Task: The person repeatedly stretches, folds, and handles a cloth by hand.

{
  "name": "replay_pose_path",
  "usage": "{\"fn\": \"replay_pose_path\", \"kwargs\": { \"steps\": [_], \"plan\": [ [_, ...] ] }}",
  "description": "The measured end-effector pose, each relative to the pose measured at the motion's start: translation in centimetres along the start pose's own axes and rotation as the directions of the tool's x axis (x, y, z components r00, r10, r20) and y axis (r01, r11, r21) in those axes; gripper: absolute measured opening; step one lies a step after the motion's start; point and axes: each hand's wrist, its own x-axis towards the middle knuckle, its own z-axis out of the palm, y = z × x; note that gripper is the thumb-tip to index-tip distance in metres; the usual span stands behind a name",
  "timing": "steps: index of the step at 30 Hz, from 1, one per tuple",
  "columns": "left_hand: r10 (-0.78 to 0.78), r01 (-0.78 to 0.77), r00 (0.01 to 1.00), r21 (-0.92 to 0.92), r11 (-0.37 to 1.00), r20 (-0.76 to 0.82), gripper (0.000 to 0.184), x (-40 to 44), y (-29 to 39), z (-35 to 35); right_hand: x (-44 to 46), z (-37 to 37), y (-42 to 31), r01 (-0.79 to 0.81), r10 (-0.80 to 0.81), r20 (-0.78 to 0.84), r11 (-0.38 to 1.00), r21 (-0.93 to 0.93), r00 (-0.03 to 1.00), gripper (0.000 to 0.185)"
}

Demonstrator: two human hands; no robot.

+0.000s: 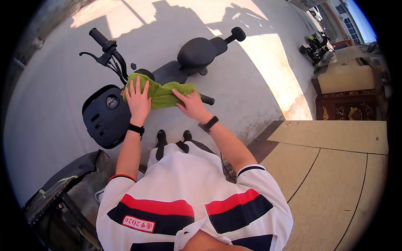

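Observation:
A green cloth (pixel 161 95) lies draped over the middle and right side of the handlebar of a dark electric scooter (pixel 169 72). My left hand (pixel 139 100) rests on the cloth's left part, fingers spread and stretched out. On its right part, my right hand (pixel 193 104) grips the cloth, with the index finger extended and the other fingers curled. Past the cloth, the black right handlebar grip (pixel 207 100) sticks out. The left handlebar grip (pixel 99 37) and brake lever (pixel 88 55) are uncovered. A dark front panel (pixel 106 119) with slots sits below my left hand.
To the right stands a tan tiled ledge (pixel 326 175), with a carved brown wooden piece (pixel 347 109) beyond it. At lower left is a dark covered cart or frame (pixel 63 192). A motorbike (pixel 316 48) is parked at far right. My shoes (pixel 161 136) stand on concrete.

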Motion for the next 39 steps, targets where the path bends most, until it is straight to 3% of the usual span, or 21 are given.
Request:
{"fn": "replay_pose_path", "kwargs": {
  "steps": [9, 15, 21, 24, 33, 36, 39],
  "plan": [
    [0.06, -0.058, 0.998, 0.043, 0.997, -0.025, 0.069, 0.1, -0.1, 1.5, -0.8, -0.7, 1.5, -0.077, 0.076, 0.013, 0.99, 0.117, 0.997, 0.055],
    [0.063, -0.064, 0.997, 0.031, 0.997, 0.037, 0.069, 1.0, -0.1, 1.0, -1.3, -0.3, 1.0, -0.08, 0.09, -0.114, 0.993, 0.084, 0.989, 0.049],
    [0.084, -0.086, 0.995, 0.016, 0.996, 0.061, 0.068, 1.9, -0.6, 0.7, -1.3, -0.3, 0.4, -0.148, 0.153, -0.049, 0.984, 0.097, 0.987, 0.048],
    [0.11, -0.108, 0.991, -0.026, 0.994, 0.072, 0.067, 2.2, -1.2, 0.5, -1.2, 0.2, 0.0, -0.081, 0.089, -0.137, 0.995, 0.065, 0.987, 0.04],
    [0.095, -0.078, 0.99, -0.157, 0.985, 0.102, 0.071, 3.8, -4.3, 1.1, -0.6, -0.2, -3.0, 0.02, 0.004, -0.249, 0.995, 0.093, 0.968, 0.039],
    [0.05, -0.026, 0.99, -0.181, 0.983, 0.132, 0.078, 3.3, -4.8, 0.7, -1.2, 1.3, -3.0, -0.076, 0.11, -0.288, 0.989, 0.127, 0.951, 0.04],
    [-0.007, 0.033, 0.992, -0.205, 0.978, 0.125, 0.086, 2.6, -5.1, 0.7, -1.0, 2.0, -2.3, -0.148, 0.122, -0.367, 0.988, -0.045, 0.922, 0.047]
  ]
}}
